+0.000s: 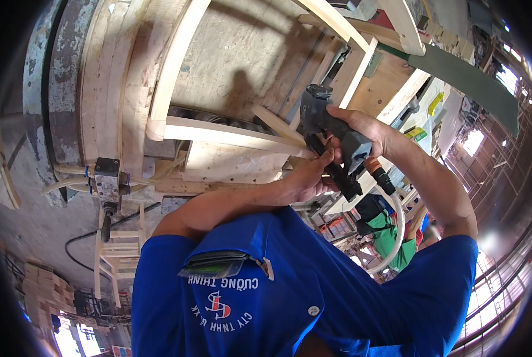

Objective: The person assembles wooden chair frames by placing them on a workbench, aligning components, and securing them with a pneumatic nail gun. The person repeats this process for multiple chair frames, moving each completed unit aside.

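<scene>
Overall, a wooden bench (pixel 236 65) spans the upper view and bears a pale wooden frame (pixel 224 134). A black and grey nail gun (pixel 356 147) is located at the right end of the frame's near rail; contact between them cannot be confirmed. A white hose (pixel 400 223) curves below the gun. The right hand (pixel 361 128) has its fingers wrapped around the gun's body; the left hand (pixel 306 179) grips its black lower part. An orange coupling (pixel 371 165) joins gun and hose.
</scene>
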`<state>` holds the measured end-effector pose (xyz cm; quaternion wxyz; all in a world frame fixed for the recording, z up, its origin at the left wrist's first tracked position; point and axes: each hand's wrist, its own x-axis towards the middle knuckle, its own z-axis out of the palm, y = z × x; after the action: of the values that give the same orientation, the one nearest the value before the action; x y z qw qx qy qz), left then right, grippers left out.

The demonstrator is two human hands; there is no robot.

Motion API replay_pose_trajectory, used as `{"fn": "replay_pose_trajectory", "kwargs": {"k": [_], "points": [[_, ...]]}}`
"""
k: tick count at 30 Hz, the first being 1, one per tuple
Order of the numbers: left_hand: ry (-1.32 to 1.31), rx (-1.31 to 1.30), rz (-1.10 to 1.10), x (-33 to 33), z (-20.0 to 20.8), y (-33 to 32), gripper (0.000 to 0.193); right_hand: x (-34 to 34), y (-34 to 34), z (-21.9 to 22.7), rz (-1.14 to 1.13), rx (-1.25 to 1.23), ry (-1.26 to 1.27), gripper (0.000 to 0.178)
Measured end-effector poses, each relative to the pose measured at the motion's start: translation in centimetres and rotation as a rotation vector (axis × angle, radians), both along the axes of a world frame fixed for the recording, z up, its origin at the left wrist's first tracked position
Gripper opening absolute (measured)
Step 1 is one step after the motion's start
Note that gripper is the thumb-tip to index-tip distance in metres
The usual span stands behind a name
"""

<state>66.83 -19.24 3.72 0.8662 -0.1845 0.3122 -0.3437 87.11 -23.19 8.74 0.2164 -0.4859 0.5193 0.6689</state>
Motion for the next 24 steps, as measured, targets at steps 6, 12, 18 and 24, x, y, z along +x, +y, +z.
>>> {"fn": "replay_pose_trajectory", "kwargs": {"k": [6,12,18,24], "points": [[0.003,-0.048,0.01,-0.3,-0.5,-0.6,0.056,0.0,1.2,0.0,0.097,0.015,0.013,0.059],[-0.076,0.004,-0.052,0.1,0.7,0.0,0.046,-0.4,0.6,2.0,0.097,0.05,-0.058,0.058],[-0.246,0.191,-0.177,2.0,1.7,1.3,0.033,-1.3,-2.6,6.1,0.143,0.152,-0.379,0.054],[-0.607,0.98,-0.245,11.3,-0.7,2.0,0.037,0.3,-4.2,7.0,-0.029,0.227,-0.938,0.034]]}}
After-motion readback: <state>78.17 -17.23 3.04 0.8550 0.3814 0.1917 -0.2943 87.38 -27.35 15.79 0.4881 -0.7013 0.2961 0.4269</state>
